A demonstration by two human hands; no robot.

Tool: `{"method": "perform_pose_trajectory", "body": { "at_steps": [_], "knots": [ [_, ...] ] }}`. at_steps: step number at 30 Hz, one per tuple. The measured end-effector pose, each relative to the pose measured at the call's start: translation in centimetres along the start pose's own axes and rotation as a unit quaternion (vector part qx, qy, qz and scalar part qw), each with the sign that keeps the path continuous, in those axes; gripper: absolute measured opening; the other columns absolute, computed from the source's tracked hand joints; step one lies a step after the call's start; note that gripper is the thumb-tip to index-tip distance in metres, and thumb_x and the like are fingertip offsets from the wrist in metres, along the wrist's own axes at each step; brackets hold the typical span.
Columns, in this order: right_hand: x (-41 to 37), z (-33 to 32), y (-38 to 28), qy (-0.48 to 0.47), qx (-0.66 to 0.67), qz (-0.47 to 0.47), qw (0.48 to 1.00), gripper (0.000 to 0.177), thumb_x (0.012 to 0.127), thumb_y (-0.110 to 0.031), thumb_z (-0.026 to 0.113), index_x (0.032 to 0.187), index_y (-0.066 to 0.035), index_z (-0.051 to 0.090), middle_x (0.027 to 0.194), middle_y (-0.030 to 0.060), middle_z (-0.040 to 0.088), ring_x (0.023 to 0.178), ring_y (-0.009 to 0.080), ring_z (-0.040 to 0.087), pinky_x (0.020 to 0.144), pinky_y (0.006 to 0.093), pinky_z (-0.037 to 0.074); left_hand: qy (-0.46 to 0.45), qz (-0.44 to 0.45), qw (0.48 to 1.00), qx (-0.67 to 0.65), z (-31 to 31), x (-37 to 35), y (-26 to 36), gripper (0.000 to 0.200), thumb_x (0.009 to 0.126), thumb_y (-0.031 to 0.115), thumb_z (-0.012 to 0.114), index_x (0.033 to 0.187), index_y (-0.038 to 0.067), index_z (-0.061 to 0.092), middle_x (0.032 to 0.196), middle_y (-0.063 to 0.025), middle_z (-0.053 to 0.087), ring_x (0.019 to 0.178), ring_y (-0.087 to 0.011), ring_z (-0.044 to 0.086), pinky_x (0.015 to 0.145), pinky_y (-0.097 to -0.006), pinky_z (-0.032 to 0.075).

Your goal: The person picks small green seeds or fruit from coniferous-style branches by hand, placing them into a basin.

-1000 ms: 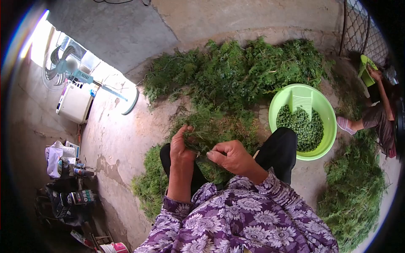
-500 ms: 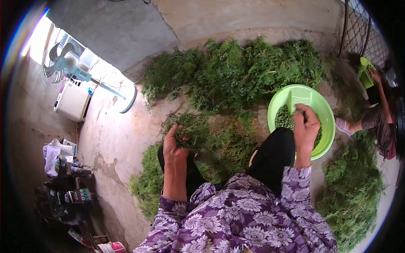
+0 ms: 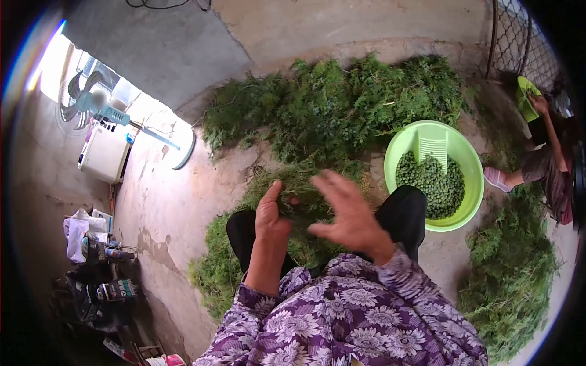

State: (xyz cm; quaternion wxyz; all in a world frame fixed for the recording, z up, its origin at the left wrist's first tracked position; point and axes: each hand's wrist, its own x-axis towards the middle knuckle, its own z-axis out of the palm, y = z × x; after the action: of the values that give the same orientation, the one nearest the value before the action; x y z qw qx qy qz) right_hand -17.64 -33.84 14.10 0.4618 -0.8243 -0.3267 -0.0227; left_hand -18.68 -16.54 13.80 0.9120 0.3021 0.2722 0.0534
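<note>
My left hand point(image 3: 271, 213) is closed around a feathery green conifer sprig point(image 3: 296, 183) above my lap, its thumb pointing up. Beside it, my right hand point(image 3: 351, 219) has its fingers spread and nothing visible in them, slightly blurred, near the sprig's right side. By my right knee stands a light green plastic basin point(image 3: 475, 183) with a ribbed washboard section. Small round green berries point(image 3: 433, 189) cover its bottom. Loose greenery lies on the floor between and around my legs, partly hidden by my hands.
A long heap of cut branches point(image 3: 354, 104) lies along the wall, with another pile point(image 3: 510, 280) at the right. Beyond the basin sits another person point(image 3: 549, 177) holding a green container point(image 3: 526, 100). A standing fan point(image 3: 97, 100) and cluttered items point(image 3: 101, 268) are at the left.
My right hand has moved left from over the basin to beside the sprig, and its fingers have spread. My left hand keeps the sprig, shifting slightly right.
</note>
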Motion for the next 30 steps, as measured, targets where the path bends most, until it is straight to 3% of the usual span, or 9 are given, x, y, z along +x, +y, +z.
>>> {"method": "perform_pose_trajectory", "body": {
  "at_steps": [6, 8, 12, 14, 17, 21, 23, 28, 30],
  "knots": [
    [1.3, 4.1, 1.1, 0.011, 0.018, -0.026, 0.999, 0.073, 0.058, -0.014, 0.067, 0.123, -0.004, 0.036, 0.114, 0.0213, 0.043, 0.103, 0.0369, 0.043, 0.087, 0.0427, 0.033, -0.039, -0.009, 0.999, 0.029, -0.2, -1.0, -1.0, 0.016, 0.081, 0.014, 0.054, 0.093, 0.003, 0.054, 0.088, -0.0092, 0.059, 0.080, -0.0218, 0.058, 0.072, -0.0354, 0.048],
    [1.6, 4.4, 2.4, 0.046, 0.089, -0.047, 0.994, 0.067, 0.059, -0.009, 0.063, 0.119, 0.002, 0.037, 0.096, 0.0215, 0.054, 0.087, 0.0388, 0.052, 0.075, 0.0402, 0.042, -0.062, 0.011, 0.997, 0.050, 0.1, -1.3, -0.9, 0.016, 0.080, 0.012, 0.055, 0.093, 0.003, 0.054, 0.090, -0.0094, 0.059, 0.081, -0.0219, 0.058, 0.073, -0.0357, 0.048],
    [1.0, 3.7, 2.8, 0.024, 0.154, -0.005, 0.988, 0.054, 0.063, -0.010, 0.061, 0.112, 0.003, 0.044, 0.088, 0.0178, 0.057, 0.078, 0.0333, 0.055, 0.068, 0.0368, 0.044, -0.126, -0.004, 0.980, 0.152, 0.5, -2.3, 0.8, 0.021, 0.078, 0.010, 0.058, 0.096, 0.003, 0.053, 0.093, -0.0103, 0.058, 0.085, -0.0226, 0.057, 0.073, -0.0372, 0.048],
    [0.8, 2.8, 2.8, 0.000, 0.363, 0.158, 0.918, 0.038, 0.067, -0.012, 0.061, 0.101, 0.002, 0.052, 0.081, 0.0111, 0.059, 0.071, 0.0223, 0.055, 0.065, 0.0314, 0.044, -0.102, -0.021, 0.958, 0.269, -0.7, -2.1, 1.6, 0.031, 0.075, 0.015, 0.063, 0.101, 0.002, 0.052, 0.093, -0.0111, 0.058, 0.086, -0.0221, 0.057, 0.070, -0.0363, 0.048],
    [0.9, 3.6, 5.5, -0.018, 0.493, 0.237, 0.837, 0.028, 0.070, -0.014, 0.061, 0.091, 0.002, 0.057, 0.081, 0.0059, 0.058, 0.071, 0.0135, 0.052, 0.064, 0.0271, 0.043, -0.083, 0.044, 0.920, 0.380, -2.0, -1.6, 0.9, 0.041, 0.074, 0.019, 0.065, 0.107, 0.000, 0.050, 0.095, -0.0117, 0.058, 0.085, -0.0200, 0.057, 0.072, -0.0337, 0.048],
    [0.7, 4.4, 5.8, -0.016, 0.492, 0.246, 0.835, 0.026, 0.072, -0.013, 0.060, 0.092, 0.002, 0.056, 0.078, 0.0050, 0.057, 0.070, 0.0125, 0.052, 0.062, 0.0260, 0.042, -0.058, 0.067, 0.872, 0.481, -3.4, -0.9, 0.1, 0.052, 0.075, 0.026, 0.065, 0.113, -0.003, 0.047, 0.095, -0.0088, 0.058, 0.084, -0.0139, 0.055, 0.072, -0.0271, 0.045],
    [0.8, 4.0, 4.9, -0.024, 0.555, 0.279, 0.784, 0.024, 0.073, 0.000, 0.055, 0.097, -0.002, 0.055, 0.086, 0.0021, 0.057, 0.074, 0.0110, 0.054, 0.067, 0.0258, 0.044, -0.044, 0.082, 0.866, 0.491, -3.8, -0.8, 0.0, 0.045, 0.076, 0.027, 0.064, 0.107, -0.003, 0.051, 0.089, -0.0065, 0.059, 0.079, -0.0124, 0.055, 0.069, -0.0259, 0.044],
    [0.7, 3.4, 4.4, -0.014, 0.614, 0.341, 0.712, 0.026, 0.073, -0.010, 0.059, 0.096, 0.000, 0.052, 0.078, 0.0038, 0.056, 0.068, 0.0127, 0.054, 0.061, 0.0257, 0.043, -0.010, 0.064, 0.870, 0.489, -6.2, 0.3, 1.3, 0.028, 0.078, 0.027, 0.061, 0.084, 0.001, 0.057, 0.066, 0.0022, 0.051, 0.057, -0.0086, 0.046, 0.057, -0.0236, 0.039],
    [0.8, 3.3, 4.4, -0.008, 0.638, 0.356, 0.683, 0.027, 0.072, -0.010, 0.060, 0.096, 0.000, 0.051, 0.077, 0.0033, 0.056, 0.067, 0.0127, 0.054, 0.061, 0.0257, 0.043, -0.007, 0.076, 0.880, 0.468, -6.7, 0.4, 1.2, 0.033, 0.076, 0.031, 0.063, 0.087, 0.000, 0.058, 0.070, 0.0012, 0.052, 0.062, -0.0090, 0.047, 0.060, -0.0234, 0.039]
  ]
}}
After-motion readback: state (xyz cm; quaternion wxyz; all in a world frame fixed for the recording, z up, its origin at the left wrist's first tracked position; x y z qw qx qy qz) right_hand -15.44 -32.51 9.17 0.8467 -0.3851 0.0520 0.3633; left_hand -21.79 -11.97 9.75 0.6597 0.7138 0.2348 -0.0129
